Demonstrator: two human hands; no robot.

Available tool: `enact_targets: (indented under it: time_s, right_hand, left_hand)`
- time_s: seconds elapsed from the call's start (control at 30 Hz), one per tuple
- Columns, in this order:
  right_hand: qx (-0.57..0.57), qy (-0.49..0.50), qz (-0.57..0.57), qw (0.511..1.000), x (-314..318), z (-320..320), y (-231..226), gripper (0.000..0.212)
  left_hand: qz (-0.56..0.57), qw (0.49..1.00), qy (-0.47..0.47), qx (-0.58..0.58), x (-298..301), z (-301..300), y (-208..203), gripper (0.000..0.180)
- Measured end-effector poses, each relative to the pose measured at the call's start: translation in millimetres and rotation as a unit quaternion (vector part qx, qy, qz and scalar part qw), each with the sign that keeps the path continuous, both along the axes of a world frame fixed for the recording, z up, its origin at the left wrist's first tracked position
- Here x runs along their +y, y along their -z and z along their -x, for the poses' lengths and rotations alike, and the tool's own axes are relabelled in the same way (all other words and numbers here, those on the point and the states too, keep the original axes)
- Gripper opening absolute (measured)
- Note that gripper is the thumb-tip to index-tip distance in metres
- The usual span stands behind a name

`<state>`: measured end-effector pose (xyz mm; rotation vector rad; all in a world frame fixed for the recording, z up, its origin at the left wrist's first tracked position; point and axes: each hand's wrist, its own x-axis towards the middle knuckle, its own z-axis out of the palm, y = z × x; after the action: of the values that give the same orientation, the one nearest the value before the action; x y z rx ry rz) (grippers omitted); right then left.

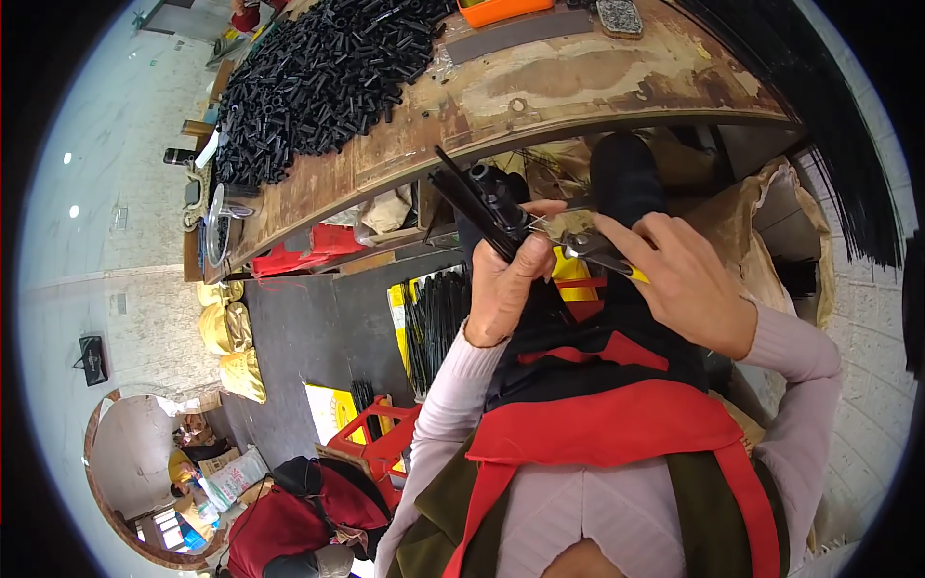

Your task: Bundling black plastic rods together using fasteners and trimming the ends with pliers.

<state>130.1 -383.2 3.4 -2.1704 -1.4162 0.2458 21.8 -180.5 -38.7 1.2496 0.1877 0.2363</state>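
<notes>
A bundle of thin black rods (474, 204) sits clamped in the left hand (501, 289), its fingers wrapped tight around it, held up in front of the chest below the tabletop's near edge. The right hand (689, 284) grips yellow-handled pliers (588, 246), fingers closed on them, tip touching the bundle. Farther left, a heap of short black tubes (318, 77) covers the worn wooden tabletop (578, 82).

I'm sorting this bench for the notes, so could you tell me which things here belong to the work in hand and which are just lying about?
In hand:
left hand gripping black rods
right hand on pliers
heap of black tubes

Lying about:
orange tray
yellow sacks
red crate
</notes>
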Motion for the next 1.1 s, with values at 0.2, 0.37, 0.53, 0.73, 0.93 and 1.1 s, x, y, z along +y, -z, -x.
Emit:
enact_targets:
  time_s: [0.2, 0.37, 0.53, 0.73, 0.93, 1.1]
  right_hand:
    - [-0.016, 0.044, -0.055, 0.997, 6, -8, 8, 0.069]
    - [-0.021, 0.026, -0.067, 0.997, 12, -4, 10, 0.07]
    - [0.019, 0.007, -0.053, 0.998, 13, -2, 16, 0.069]
    - [0.005, -0.003, -0.076, 0.997, 17, 1, 9, 0.068]
    - [-0.091, 0.021, -0.013, 0.996, 8, -6, 6, 0.056]
    - [0.599, -0.107, 0.164, 0.777, -1, -29, -33, 0.028]
  left_hand:
    - [-0.007, 1.0, 0.019, -0.002, -7, -3, -4, 0.06]
    - [-0.007, 1.0, 0.007, -0.005, -5, -2, -4, 0.067]
    - [0.002, 1.0, 0.001, -0.006, -2, 0, -3, 0.066]
    - [0.017, 0.999, 0.034, 0.005, -5, 3, -6, 0.066]
    - [0.0, 0.999, 0.038, 0.01, -5, 0, -8, 0.07]
    - [-0.015, 0.99, 0.138, -0.007, -1, 3, -13, 0.048]
